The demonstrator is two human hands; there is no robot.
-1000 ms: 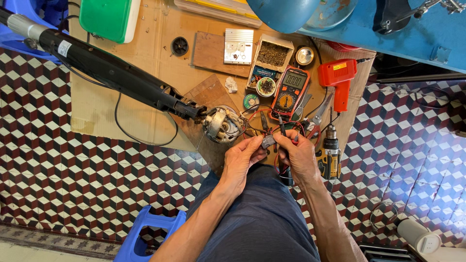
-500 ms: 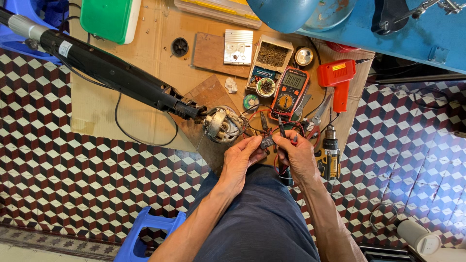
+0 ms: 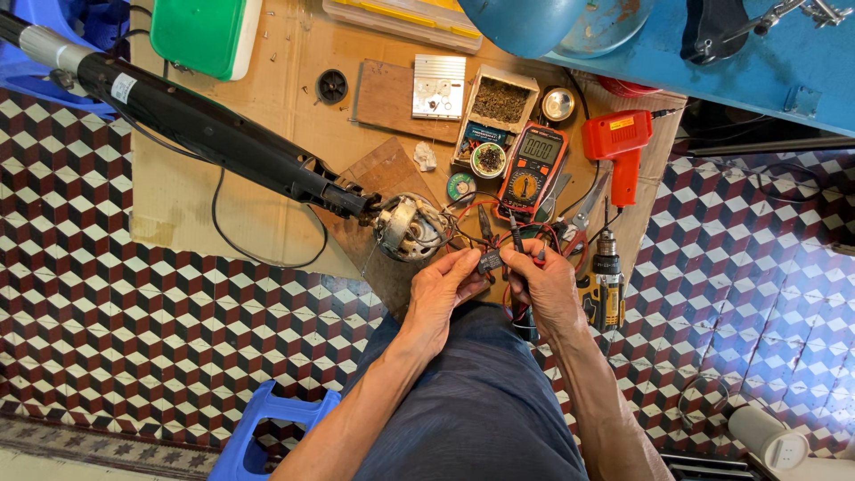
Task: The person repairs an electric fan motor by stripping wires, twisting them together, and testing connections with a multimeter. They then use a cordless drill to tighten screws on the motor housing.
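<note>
My left hand (image 3: pixel 443 289) and my right hand (image 3: pixel 539 283) meet over a small dark component (image 3: pixel 489 261), each pinching it from its side. Red and black wires run from it toward an exposed electric motor (image 3: pixel 408 227) on the end of a long black tool body (image 3: pixel 209 134). A slim probe (image 3: pixel 515 233) stands up between my right fingers. Just beyond lies an orange multimeter (image 3: pixel 533 166) on the cardboard sheet (image 3: pixel 178 196).
A red heat gun (image 3: pixel 621 142), a cordless drill (image 3: pixel 606 276), pliers (image 3: pixel 577 223), a small tin (image 3: pixel 488 160), a box of parts (image 3: pixel 500 102), a green case (image 3: pixel 205 31) and a blue stool (image 3: pixel 267 428) surround me on the chequered tile floor (image 3: pixel 134 338). A blue bench (image 3: pixel 712 62) stands at upper right.
My hands stay together on the small component, with only slight finger shifts. Everything else has held still.
</note>
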